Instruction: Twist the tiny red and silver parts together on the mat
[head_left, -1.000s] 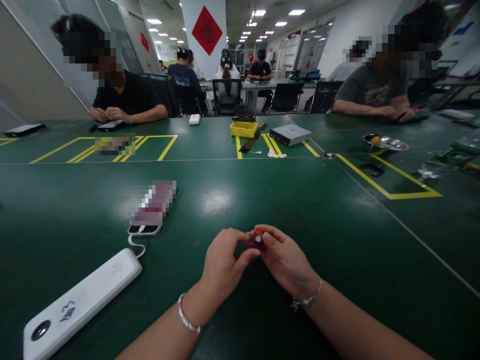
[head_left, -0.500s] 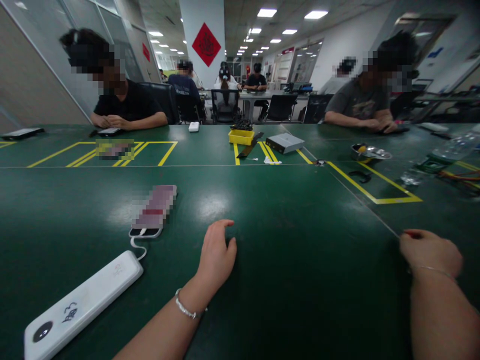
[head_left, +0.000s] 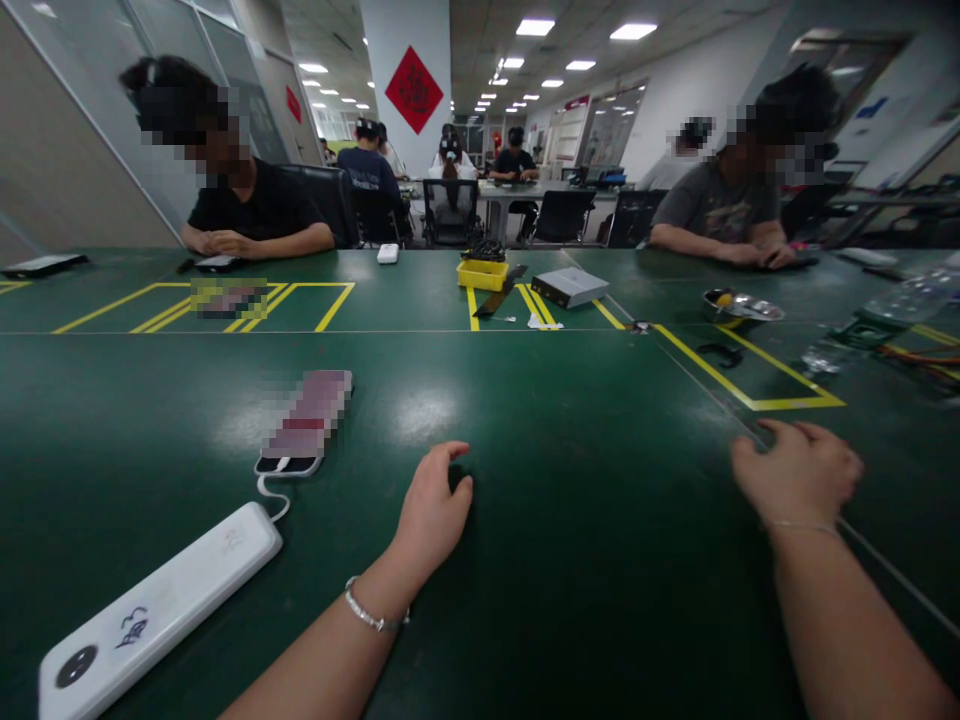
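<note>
Hands well apart on the green table [head_left: 585, 470]. Left hand [head_left: 435, 505] at lower centre, palm down, fingers curled, nothing showing in it. Right hand [head_left: 799, 475] at far right, fingers loose and unclenched over the table seam [head_left: 892, 570], below the yellow tape corner [head_left: 832, 400]. Phone [head_left: 307, 415] and power bank [head_left: 157, 610], cabled together, lie left of the left hand. Judgement: so wide a reach wants slow fingers and a steady left palm.

Yellow tray [head_left: 484, 274], grey box [head_left: 570, 287] near it, metal bowl [head_left: 741, 306], red sign [head_left: 412, 89] on pillar [head_left: 390, 150]
</note>
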